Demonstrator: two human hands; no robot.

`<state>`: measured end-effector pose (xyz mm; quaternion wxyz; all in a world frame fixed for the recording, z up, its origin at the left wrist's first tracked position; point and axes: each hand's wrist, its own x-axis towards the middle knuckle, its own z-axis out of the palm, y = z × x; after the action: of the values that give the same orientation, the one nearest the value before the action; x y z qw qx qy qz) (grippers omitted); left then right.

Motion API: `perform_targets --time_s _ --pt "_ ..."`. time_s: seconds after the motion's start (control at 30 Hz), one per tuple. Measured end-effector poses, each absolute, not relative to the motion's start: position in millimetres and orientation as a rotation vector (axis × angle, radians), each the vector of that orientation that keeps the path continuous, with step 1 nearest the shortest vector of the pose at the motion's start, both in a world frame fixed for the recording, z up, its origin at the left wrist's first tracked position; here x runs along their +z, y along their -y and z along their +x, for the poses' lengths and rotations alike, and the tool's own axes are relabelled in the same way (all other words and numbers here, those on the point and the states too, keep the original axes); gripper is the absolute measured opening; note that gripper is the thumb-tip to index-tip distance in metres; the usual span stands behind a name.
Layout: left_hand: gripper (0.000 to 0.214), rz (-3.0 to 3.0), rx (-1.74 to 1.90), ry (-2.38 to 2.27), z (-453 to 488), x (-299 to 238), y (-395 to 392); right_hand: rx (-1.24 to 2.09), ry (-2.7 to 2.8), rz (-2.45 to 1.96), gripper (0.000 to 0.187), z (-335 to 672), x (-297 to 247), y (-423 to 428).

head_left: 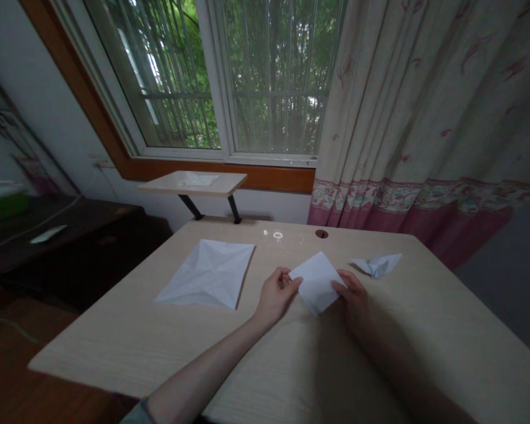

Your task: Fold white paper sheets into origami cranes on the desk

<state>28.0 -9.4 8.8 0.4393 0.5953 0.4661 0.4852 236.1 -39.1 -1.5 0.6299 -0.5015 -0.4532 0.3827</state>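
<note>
A small folded square of white paper (318, 281) is held between my two hands over the desk, one corner pointing away from me. My left hand (277, 294) pinches its left corner between thumb and fingers. At the right corner, my right hand (353, 294) grips it the same way, thumb on top. To the left lies a larger white paper sheet (209, 272), spread out and marked with creases. A folded paper figure with two raised wings, like a crane (377, 265), rests just beyond my right hand.
The pale wooden desk (159, 347) has a round cable hole (321, 234) at its back edge. A raised shelf (159, 185) with white paper (198, 179) on it stands at the back left. Behind are a barred window and a long curtain (380, 147). A dark table (70, 247) is at left.
</note>
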Motion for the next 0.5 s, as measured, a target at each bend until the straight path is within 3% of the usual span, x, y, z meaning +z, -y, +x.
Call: perform_targets --time_s 0.23,0.5 --pt "0.037 1.285 1.378 -0.976 31.2 4.6 8.0 0.909 1.162 -1.153 0.032 231.8 3.1 38.1" --pt "0.037 1.317 1.433 -1.108 29.4 14.7 10.0 0.958 1.382 -1.131 0.036 216.7 3.5 49.5"
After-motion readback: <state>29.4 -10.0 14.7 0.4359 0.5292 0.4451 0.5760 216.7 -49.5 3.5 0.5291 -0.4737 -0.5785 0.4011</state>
